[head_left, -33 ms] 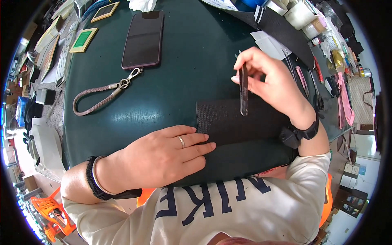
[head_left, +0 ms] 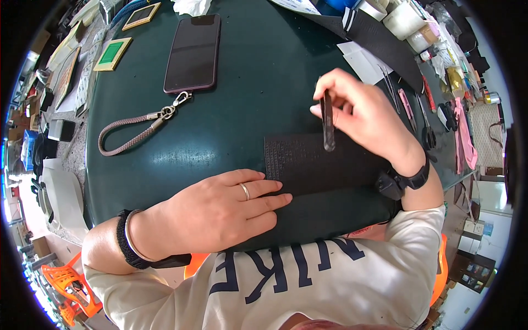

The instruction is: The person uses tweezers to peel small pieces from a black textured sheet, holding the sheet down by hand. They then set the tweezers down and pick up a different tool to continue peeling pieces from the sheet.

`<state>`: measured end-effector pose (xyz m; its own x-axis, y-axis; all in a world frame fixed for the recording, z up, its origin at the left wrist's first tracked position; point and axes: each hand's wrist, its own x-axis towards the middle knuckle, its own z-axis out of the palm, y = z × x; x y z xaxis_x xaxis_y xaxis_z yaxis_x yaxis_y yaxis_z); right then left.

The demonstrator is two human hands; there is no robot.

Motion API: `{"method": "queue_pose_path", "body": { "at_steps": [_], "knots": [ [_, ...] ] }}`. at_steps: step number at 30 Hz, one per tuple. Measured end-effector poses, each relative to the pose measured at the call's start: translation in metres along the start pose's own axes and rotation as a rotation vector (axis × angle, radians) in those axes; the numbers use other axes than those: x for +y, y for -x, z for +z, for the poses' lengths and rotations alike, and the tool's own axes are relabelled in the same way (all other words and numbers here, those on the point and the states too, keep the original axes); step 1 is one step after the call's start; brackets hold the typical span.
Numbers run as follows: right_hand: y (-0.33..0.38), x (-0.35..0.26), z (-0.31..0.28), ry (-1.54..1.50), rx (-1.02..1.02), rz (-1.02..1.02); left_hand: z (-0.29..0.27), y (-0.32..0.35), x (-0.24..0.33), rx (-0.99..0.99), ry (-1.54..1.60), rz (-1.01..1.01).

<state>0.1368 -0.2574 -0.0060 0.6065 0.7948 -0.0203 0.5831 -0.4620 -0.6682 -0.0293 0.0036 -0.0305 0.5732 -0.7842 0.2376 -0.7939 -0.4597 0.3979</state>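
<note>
A black textured strip (head_left: 300, 165) with rows of small raised marks at its left end lies across the dark green table in front of me. My left hand (head_left: 220, 206) rests palm down at its left end, fingers stretched out, with the fingertips on the strip's near left part. Above the strip, my right hand (head_left: 357, 107) pinches a slim dark tool (head_left: 328, 126) between thumb and fingers. The tool resembles tweezers, its blunt rounded end pointing toward me; its other end is hidden by the fingers.
A phone (head_left: 192, 52) with a braided wrist strap (head_left: 129, 135) lies at the far left. Small framed pieces (head_left: 113, 54) sit beyond it. On the right are tweezers (head_left: 390, 88), a pink-handled tool (head_left: 407, 110), scissors (head_left: 427, 124) and white paper (head_left: 366, 63).
My right hand has dipped slightly toward me, and the tool has tilted so that its blunt end sits a little higher in view. My left hand is practically still.
</note>
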Motion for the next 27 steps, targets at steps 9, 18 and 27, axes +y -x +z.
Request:
{"method": "queue_pose_path", "body": {
  "at_steps": [9, 18, 27],
  "knots": [
    [0.008, -0.004, 0.008, 0.123, -0.081, -0.244, -0.003, 0.0, 0.003, -0.014, -0.031, 0.026],
    [-0.004, 0.007, 0.032, -0.28, -0.045, -0.181, -0.002, -0.001, 0.0, 0.014, -0.06, -0.047],
    [-0.009, 0.006, 0.009, -0.568, -0.074, -0.234, -0.001, 0.0, 0.001, 0.036, -0.021, -0.157]
  ]
}}
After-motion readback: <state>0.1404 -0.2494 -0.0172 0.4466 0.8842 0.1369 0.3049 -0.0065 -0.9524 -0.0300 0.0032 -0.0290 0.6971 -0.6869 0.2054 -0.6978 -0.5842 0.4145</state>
